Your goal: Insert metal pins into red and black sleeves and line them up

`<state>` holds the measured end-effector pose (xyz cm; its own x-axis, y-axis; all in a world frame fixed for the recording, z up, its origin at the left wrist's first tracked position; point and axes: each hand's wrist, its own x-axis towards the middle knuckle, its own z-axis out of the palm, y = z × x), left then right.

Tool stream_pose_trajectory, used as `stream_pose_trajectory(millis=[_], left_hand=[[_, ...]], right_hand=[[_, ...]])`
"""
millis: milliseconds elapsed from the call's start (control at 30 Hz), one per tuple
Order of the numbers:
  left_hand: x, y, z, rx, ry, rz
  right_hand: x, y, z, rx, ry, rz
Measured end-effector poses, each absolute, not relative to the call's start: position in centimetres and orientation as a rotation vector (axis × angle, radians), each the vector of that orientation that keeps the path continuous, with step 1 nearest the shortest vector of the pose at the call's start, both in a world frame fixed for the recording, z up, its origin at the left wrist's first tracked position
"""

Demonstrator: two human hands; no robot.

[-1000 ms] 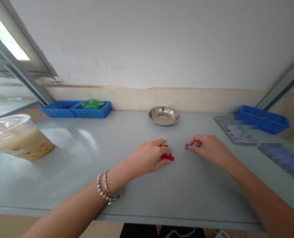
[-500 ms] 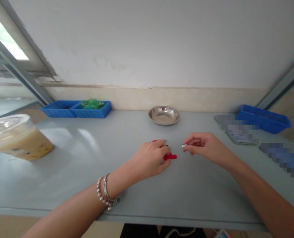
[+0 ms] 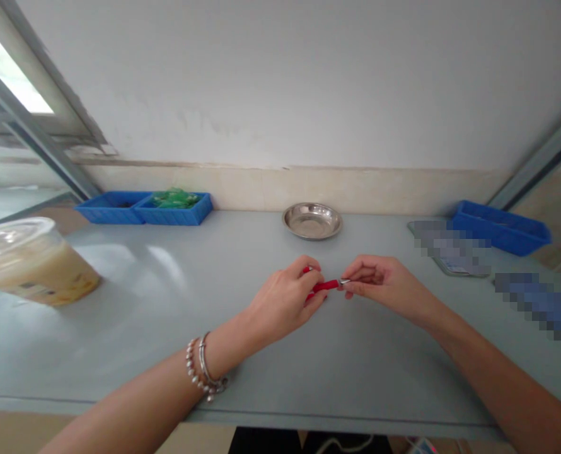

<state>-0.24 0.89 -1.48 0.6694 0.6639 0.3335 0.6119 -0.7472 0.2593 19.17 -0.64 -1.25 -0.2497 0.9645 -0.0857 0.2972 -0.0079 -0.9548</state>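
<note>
My left hand (image 3: pixel 287 297) is closed round a small red plastic part (image 3: pixel 325 285), held just above the grey table (image 3: pixel 167 328). My right hand (image 3: pixel 379 284) pinches a tiny silver metal piece (image 3: pixel 343 282) between thumb and forefinger. The metal piece touches the right end of the red part. Both hands meet at the middle of the table, in front of a round steel dish (image 3: pixel 312 220). A beaded bracelet and a bangle sit on my left wrist.
Two blue trays (image 3: pixel 143 209) stand at the back left, one holding green parts (image 3: pixel 175 199). Another blue tray (image 3: pixel 500 227) is at the back right beside blurred cards. A plastic cup with a beige drink (image 3: pixel 32 261) stands at the far left. A wall runs behind the table.
My right hand picked the small metal piece off the table and brought it left to the red part. My left hand lifted the red part slightly and turned it towards the right hand.
</note>
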Motion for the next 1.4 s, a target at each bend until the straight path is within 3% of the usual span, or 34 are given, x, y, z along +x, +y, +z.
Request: stream_pose_trajectory(millis=[1400], left_hand=[[-0.20, 0.66, -1.51, 2.843, 1.119, 0.669]], right_hand=[[19.14, -1.04, -1.18, -1.480, -2.100, 0.703]])
